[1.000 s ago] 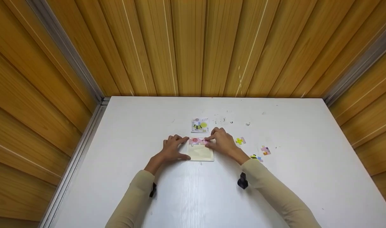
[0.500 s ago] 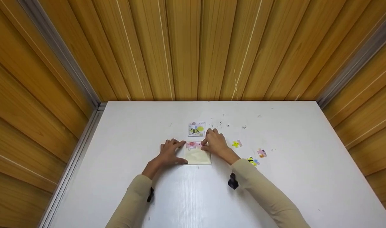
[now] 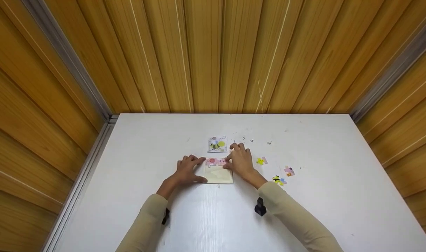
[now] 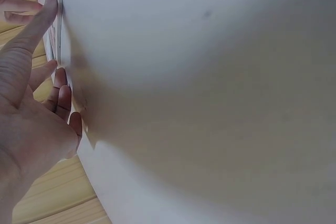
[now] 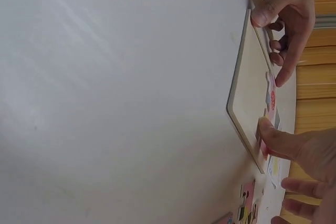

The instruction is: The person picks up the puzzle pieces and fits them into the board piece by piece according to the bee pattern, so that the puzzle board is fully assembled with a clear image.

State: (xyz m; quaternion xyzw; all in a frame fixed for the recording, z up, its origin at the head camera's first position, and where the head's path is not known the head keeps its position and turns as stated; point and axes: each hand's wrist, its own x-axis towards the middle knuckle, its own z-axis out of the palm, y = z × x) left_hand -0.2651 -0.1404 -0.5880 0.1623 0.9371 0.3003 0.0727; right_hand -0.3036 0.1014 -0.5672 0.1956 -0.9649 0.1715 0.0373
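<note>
A square puzzle tray [image 3: 218,175] with a pale bare base lies in front of the person. Along its far side sit a pink puzzle piece with a red round shape [image 3: 212,161] and, to its right, another pink puzzle piece [image 3: 222,162]. The right hand [image 3: 242,162] pinches this second piece at the tray's far right corner; its thumb [image 5: 269,131] lies on the piece in the right wrist view. At the tray's left edge the left hand [image 3: 186,170] rests with thumb and index finger stretched apart, touching the near and far corners. Its other fingers are bent.
Beyond the tray lies a square picture card [image 3: 217,144] with a bee. Loose pieces are to the right: a yellow piece [image 3: 261,161], a bee-striped piece [image 3: 278,180] and a pink piece [image 3: 289,171]. Wood-patterned walls [image 3: 206,70] border the white table [image 3: 146,140].
The head view has shifted slightly. The right hand stays at the pink piece in the far right corner, its fingers a little more raised. The left hand keeps its place at the tray.
</note>
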